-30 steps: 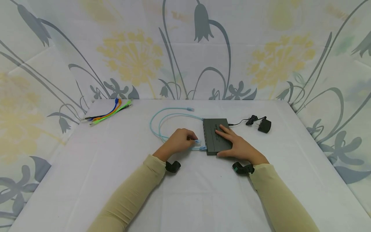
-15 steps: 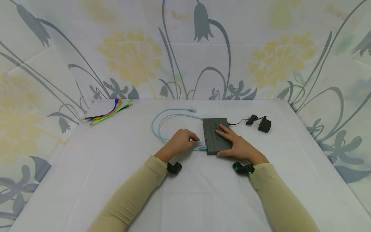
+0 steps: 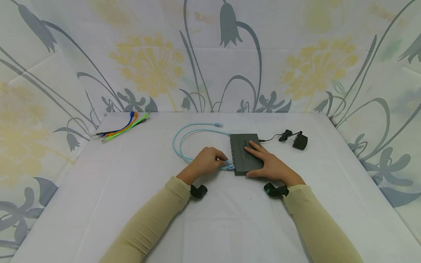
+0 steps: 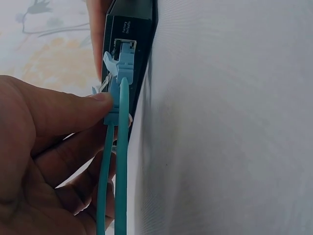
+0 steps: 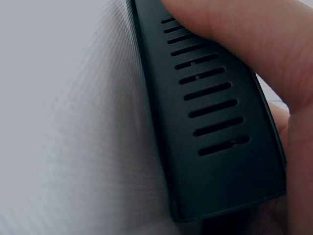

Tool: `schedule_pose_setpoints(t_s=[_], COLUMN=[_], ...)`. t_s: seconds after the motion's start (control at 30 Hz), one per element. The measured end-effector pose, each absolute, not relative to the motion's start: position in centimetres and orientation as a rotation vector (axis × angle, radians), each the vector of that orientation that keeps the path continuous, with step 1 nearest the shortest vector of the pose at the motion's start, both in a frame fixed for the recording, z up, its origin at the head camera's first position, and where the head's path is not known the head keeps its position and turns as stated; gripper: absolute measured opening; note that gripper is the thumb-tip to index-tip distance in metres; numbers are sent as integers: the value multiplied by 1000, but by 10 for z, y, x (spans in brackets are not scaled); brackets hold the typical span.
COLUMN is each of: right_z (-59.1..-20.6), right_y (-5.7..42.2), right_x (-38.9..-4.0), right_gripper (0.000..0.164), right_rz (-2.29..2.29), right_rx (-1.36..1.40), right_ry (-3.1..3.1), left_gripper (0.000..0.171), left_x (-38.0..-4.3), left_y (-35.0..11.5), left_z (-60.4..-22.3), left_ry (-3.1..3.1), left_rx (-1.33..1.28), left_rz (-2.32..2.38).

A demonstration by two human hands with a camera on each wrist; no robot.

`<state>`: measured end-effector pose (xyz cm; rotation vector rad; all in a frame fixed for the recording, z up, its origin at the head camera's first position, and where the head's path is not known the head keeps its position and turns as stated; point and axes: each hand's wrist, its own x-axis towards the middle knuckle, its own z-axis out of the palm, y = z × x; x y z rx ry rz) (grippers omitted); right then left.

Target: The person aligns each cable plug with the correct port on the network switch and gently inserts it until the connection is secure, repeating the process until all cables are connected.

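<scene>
A dark network switch [image 3: 240, 148] lies flat on the table in the head view. My right hand [image 3: 275, 168] rests on it with fingers spread straight across the top, the thumb [image 5: 220, 22] against its vented side wall. On the port side, my left hand [image 3: 207, 160] pinches the light blue plug [image 4: 112, 110] of an Ethernet cable [image 4: 102, 186] between thumb and fingers. That plug is close to the ports; whether its tip is inside one is hidden. Beside it, another light blue Ethernet plug [image 4: 125, 68] sits in the end port, its cable running back alongside.
Light blue cable loops [image 3: 175, 133] lie left of the switch, with one loose plug [image 3: 218, 125] at the back. A black power adapter [image 3: 300, 141] and its tied cord stand at right. Several coloured short cables [image 3: 123, 128] lie at the back left. A flowered cloth hangs behind.
My left hand has moved slightly right, bringing the pinched plug up to the switch's port side. The cable loops shifted a little right. My right hand has stayed in place.
</scene>
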<state>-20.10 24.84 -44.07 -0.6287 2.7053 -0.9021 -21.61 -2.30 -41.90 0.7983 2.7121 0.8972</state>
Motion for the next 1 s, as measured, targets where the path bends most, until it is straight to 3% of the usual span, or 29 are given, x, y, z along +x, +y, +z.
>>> schedule_pose_setpoints(t_s=[1.0], right_z=[-443], right_y=[249], right_x=[-202], right_gripper=[97], right_rz=[-904], right_rx=[-624], right_ry=[2719], left_gripper=[20], left_x=[-214], left_y=[-18], left_z=[-424], left_ry=[2714], left_rx=[741], left_rz=[944])
